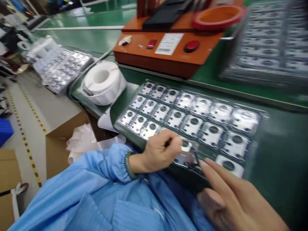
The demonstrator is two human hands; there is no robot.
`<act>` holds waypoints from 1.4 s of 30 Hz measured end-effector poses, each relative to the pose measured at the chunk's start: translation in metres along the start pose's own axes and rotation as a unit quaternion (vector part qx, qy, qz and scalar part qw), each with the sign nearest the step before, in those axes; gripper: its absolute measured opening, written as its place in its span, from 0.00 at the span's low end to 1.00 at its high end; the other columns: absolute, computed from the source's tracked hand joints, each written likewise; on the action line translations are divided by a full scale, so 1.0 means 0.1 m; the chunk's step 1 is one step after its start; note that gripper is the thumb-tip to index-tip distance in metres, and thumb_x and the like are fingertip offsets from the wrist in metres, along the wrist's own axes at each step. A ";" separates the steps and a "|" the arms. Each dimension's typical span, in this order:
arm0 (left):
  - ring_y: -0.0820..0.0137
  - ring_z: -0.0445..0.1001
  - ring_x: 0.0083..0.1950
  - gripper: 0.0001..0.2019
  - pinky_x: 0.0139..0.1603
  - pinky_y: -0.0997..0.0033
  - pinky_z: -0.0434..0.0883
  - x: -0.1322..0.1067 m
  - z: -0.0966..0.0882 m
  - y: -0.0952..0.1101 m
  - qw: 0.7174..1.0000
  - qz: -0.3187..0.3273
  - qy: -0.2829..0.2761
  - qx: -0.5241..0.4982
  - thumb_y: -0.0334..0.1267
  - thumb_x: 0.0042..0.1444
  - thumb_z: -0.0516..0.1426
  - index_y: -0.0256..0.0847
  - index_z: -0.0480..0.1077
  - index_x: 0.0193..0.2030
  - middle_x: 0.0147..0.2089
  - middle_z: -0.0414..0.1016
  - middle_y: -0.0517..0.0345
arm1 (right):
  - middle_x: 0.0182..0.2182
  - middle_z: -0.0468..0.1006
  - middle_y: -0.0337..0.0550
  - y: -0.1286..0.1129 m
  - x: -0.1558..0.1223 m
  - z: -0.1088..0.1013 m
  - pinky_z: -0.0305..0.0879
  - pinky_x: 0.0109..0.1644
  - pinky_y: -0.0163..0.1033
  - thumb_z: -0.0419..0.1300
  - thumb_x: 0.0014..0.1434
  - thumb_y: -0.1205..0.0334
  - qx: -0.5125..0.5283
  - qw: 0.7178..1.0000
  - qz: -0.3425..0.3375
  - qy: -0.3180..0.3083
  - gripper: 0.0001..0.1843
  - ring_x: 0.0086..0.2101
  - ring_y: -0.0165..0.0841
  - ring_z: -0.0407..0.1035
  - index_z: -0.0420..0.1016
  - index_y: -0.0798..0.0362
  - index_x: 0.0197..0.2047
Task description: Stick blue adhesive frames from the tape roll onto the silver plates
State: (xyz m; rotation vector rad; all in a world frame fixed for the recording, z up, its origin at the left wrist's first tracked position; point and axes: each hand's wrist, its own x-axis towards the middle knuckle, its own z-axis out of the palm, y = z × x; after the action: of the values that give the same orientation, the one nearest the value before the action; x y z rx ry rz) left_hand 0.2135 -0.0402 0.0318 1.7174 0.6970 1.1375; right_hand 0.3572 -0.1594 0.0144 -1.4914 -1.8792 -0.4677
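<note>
A clear plastic tray (261, 117) lies on the green bench, with rows of shiny metal plates (192, 125), each with a round hole and small dark holes. My left hand (160, 152) is curled over the tray's near row with thumb and index finger pinched; what sits between the fingertips is hidden. Just right of it, a reflective metal plate (185, 157) shows between my two hands, partly covered and blurred. My right hand (233, 195) has its fingers stretched out, and their tips are at that plate's right edge; its thumb is lower down and blurred.
A white label roll (103, 81) stands left of the tray. Behind is an orange machine (156, 53) with a red tape roll (218, 17) on top. Stacked trays (262, 48) are at right, more plates (64, 69) at far left. A cardboard box (56, 150) holds discarded backing strip.
</note>
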 end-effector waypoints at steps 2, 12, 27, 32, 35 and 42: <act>0.77 0.61 0.24 0.10 0.26 0.77 0.64 -0.03 -0.01 0.01 0.999 0.023 0.014 0.019 0.39 0.62 0.51 0.41 0.63 0.30 0.24 0.61 0.65 | 0.38 0.81 0.61 -0.13 0.11 -0.09 0.72 0.37 0.42 0.47 0.67 0.55 -0.042 0.998 0.005 0.038 0.29 0.35 0.42 0.77 0.59 0.61 0.67; 0.78 0.62 0.24 0.11 0.25 0.78 0.63 -0.11 -0.02 0.00 0.997 0.016 0.065 0.037 0.38 0.64 0.51 0.40 0.64 0.29 0.25 0.65 0.64 | 0.28 0.78 0.40 -0.51 0.34 -0.18 0.68 0.27 0.34 0.57 0.62 0.63 0.274 0.878 0.391 0.024 0.07 0.24 0.28 0.70 0.75 0.51 0.40; 0.80 0.60 0.21 0.11 0.22 0.79 0.61 -0.09 -0.04 0.01 0.999 0.043 0.013 0.012 0.36 0.63 0.52 0.40 0.63 0.28 0.22 0.63 0.66 | 0.20 0.70 0.36 -0.54 0.39 -0.15 0.62 0.23 0.32 0.57 0.60 0.60 0.352 0.835 0.419 -0.059 0.10 0.21 0.26 0.63 0.68 0.52 0.27; 0.79 0.60 0.21 0.11 0.23 0.79 0.62 -0.08 -0.05 0.03 0.998 0.050 -0.005 0.027 0.36 0.62 0.53 0.40 0.64 0.28 0.22 0.63 0.66 | 0.20 0.71 0.35 -0.55 0.46 -0.11 0.64 0.23 0.33 0.56 0.62 0.54 0.362 0.801 0.477 -0.012 0.12 0.19 0.26 0.64 0.72 0.52 0.32; 0.80 0.60 0.20 0.11 0.21 0.80 0.61 -0.06 -0.04 0.05 0.998 0.054 -0.010 0.025 0.35 0.61 0.53 0.40 0.64 0.27 0.22 0.62 0.66 | 0.17 0.69 0.33 -0.56 0.46 -0.04 0.63 0.22 0.33 0.56 0.62 0.54 0.359 0.785 0.505 0.013 0.13 0.17 0.26 0.63 0.71 0.52 0.30; 0.80 0.59 0.19 0.10 0.20 0.81 0.60 -0.04 -0.05 0.07 0.997 0.058 -0.034 0.024 0.33 0.60 0.53 0.40 0.64 0.26 0.21 0.61 0.67 | 0.18 0.68 0.34 -0.55 0.46 -0.01 0.60 0.21 0.33 0.55 0.62 0.53 0.371 0.776 0.509 0.022 0.14 0.18 0.25 0.61 0.70 0.52 0.29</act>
State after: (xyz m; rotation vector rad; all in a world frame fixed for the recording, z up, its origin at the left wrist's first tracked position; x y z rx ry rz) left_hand 0.2069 -0.0448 0.0374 1.8481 0.5936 1.1424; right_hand 0.3003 -0.1429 0.0542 -1.5906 -0.7655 0.6768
